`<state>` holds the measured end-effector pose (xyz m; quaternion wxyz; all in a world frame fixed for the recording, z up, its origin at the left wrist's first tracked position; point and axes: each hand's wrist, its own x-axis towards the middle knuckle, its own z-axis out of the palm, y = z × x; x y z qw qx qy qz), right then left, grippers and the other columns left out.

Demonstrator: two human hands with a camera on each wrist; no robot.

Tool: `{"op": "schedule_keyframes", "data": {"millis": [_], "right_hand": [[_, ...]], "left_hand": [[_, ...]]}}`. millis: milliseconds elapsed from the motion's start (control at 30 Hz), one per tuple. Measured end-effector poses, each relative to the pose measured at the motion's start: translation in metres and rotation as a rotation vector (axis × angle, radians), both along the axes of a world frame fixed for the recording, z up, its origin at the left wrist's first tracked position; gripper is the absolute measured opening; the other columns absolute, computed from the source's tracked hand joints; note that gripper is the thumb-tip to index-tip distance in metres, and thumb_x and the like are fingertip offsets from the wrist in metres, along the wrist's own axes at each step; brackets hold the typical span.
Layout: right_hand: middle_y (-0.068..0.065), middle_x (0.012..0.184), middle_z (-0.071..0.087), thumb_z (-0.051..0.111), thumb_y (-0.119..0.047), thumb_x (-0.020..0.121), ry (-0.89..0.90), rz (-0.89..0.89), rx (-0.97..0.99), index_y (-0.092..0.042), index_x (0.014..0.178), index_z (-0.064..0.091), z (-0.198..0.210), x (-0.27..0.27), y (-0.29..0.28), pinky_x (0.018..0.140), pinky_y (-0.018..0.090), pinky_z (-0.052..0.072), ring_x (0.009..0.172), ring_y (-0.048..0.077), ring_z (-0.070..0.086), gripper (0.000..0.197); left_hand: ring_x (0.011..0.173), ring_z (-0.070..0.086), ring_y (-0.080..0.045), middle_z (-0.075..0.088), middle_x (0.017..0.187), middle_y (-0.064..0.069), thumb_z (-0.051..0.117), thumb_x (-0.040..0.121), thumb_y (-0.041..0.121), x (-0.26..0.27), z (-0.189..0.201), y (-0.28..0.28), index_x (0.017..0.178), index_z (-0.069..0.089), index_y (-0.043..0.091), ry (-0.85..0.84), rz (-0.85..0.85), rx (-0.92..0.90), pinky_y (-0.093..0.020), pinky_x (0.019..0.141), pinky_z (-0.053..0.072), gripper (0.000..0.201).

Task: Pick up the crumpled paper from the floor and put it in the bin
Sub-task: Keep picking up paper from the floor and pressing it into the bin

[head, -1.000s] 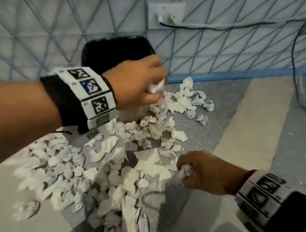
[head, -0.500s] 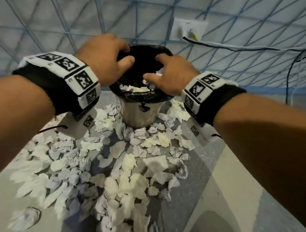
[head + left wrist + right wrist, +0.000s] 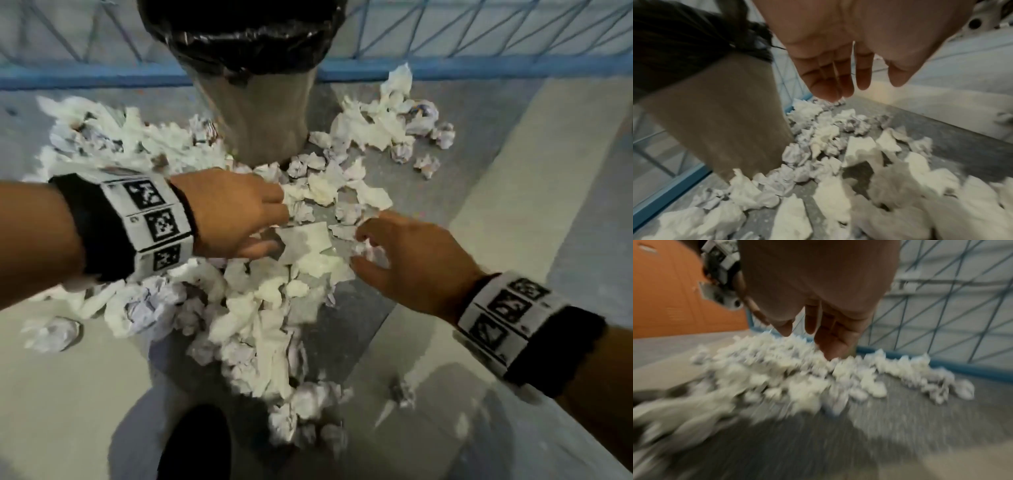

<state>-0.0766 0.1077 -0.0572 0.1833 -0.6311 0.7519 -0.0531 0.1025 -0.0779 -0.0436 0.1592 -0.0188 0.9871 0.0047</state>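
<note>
A metal bin [image 3: 260, 113] with a black liner [image 3: 239, 31] stands against the wall; in the left wrist view the bin [image 3: 725, 113] is close at the left. Crumpled white paper [image 3: 260, 308] lies heaped on the floor in front of it. My left hand [image 3: 281, 226] is low over the pile near the bin's foot, fingers straight and empty [image 3: 865, 86]. My right hand [image 3: 358, 250] hovers at the pile's right edge, its fingers loosely bent over a paper ball [image 3: 375, 253]. The blurred right wrist view shows the right hand [image 3: 807, 340] holding nothing.
More paper balls [image 3: 404, 113] lie to the right of the bin, and stray ones [image 3: 402, 394] sit apart. A blue skirting [image 3: 445, 65] runs along the patterned wall. A pale floor strip [image 3: 513, 171] lies to the right. A dark shape [image 3: 195, 442] is at the bottom edge.
Both hands carried paper to the bin's mouth, let it go there, and have come down to the floor pile with nothing in them. The head view has tilted downward.
</note>
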Motion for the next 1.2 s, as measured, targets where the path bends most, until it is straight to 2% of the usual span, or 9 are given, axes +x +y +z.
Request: {"op": "schedule_keyframes", "data": {"millis": [167,267,467,600,700,767,867,967,1200], "right_hand": [[0.001,0.126,0.051,0.047,-0.066,0.081,-0.028,0.285,0.364,-0.025,0.125,0.047,-0.039,0.035,0.084,0.083,0.041,0.049,0.107,0.025,0.051,0.061],[0.004,0.121,0.055,0.053,-0.072,0.068,-0.045,0.434,0.377,-0.024,0.120,0.047,-0.058,0.063,0.112,0.074,0.045,0.052,0.101,0.028,0.056,0.071],[0.014,0.133,0.048,0.068,-0.067,0.047,-0.013,0.714,0.297,-0.028,0.127,0.043,-0.101,0.102,0.115,0.078,0.055,0.049,0.107,0.038,0.054,0.093],[0.013,0.126,0.043,0.066,-0.063,0.051,-0.023,0.820,0.261,-0.029,0.122,0.049,-0.135,0.108,0.116,0.079,0.052,0.053,0.100,0.033,0.054,0.080],[0.010,0.119,0.041,0.058,-0.059,0.061,-0.048,0.836,0.177,-0.028,0.113,0.050,-0.149,0.107,0.112,0.076,0.043,0.054,0.089,0.030,0.062,0.061],[0.008,0.112,0.049,0.054,-0.052,0.068,-0.068,0.820,0.145,-0.027,0.105,0.051,-0.151,0.106,0.106,0.068,0.037,0.053,0.084,0.028,0.061,0.045],[0.005,0.098,0.059,0.049,-0.048,0.073,-0.106,0.815,0.213,-0.026,0.094,0.053,-0.147,0.101,0.093,0.057,0.036,0.052,0.083,0.028,0.059,0.031],[0.006,0.102,0.058,0.039,-0.048,0.078,-0.072,0.834,0.279,-0.024,0.096,0.057,-0.135,0.088,0.082,0.059,0.038,0.053,0.090,0.027,0.057,0.035],[-0.003,0.094,0.058,0.037,-0.053,0.090,-0.231,0.769,0.194,-0.026,0.093,0.058,-0.051,0.046,0.046,0.065,0.037,0.051,0.082,0.018,0.056,0.034]], "left_hand": [[0.116,0.045,-0.026,0.040,0.132,-0.003,0.038,0.088,0.058,-0.004,-0.027,0.060,0.134,0.032,0.025,-0.411,0.005,0.015,-0.039,0.081,0.048,0.058],[0.118,0.039,-0.026,0.034,0.137,-0.004,0.044,0.082,0.064,0.022,-0.046,0.099,0.137,0.024,0.026,-0.412,0.045,0.103,-0.041,0.083,0.048,0.071],[0.132,0.024,-0.035,0.013,0.149,-0.011,0.057,0.078,0.055,0.086,-0.090,0.149,0.138,0.007,0.029,-0.463,0.208,0.192,-0.053,0.095,0.043,0.082],[0.124,0.039,-0.040,0.028,0.146,-0.017,0.058,0.081,0.049,0.109,-0.127,0.164,0.135,0.015,0.027,-0.373,0.303,0.148,-0.053,0.081,0.051,0.072],[0.100,0.056,-0.033,0.040,0.128,-0.015,0.072,0.065,0.041,0.115,-0.142,0.166,0.124,0.037,0.024,-0.385,0.340,0.114,-0.040,0.055,0.054,0.071],[0.092,0.051,-0.029,0.040,0.118,-0.012,0.074,0.059,0.032,0.113,-0.147,0.162,0.116,0.042,0.023,-0.308,0.329,0.114,-0.032,0.046,0.051,0.066],[0.110,0.043,-0.032,0.036,0.127,-0.011,0.060,0.083,0.028,0.095,-0.140,0.149,0.126,0.035,0.020,-0.383,0.360,0.200,-0.038,0.067,0.050,0.050],[0.124,0.035,-0.032,0.029,0.140,-0.011,0.039,0.096,0.030,0.081,-0.121,0.134,0.136,0.028,0.022,-0.452,0.325,0.215,-0.042,0.086,0.046,0.043],[0.112,0.045,-0.026,0.037,0.133,-0.005,0.028,0.094,0.053,0.058,-0.024,0.087,0.135,0.030,0.030,-0.401,0.158,0.214,-0.040,0.084,0.047,0.047]]}}
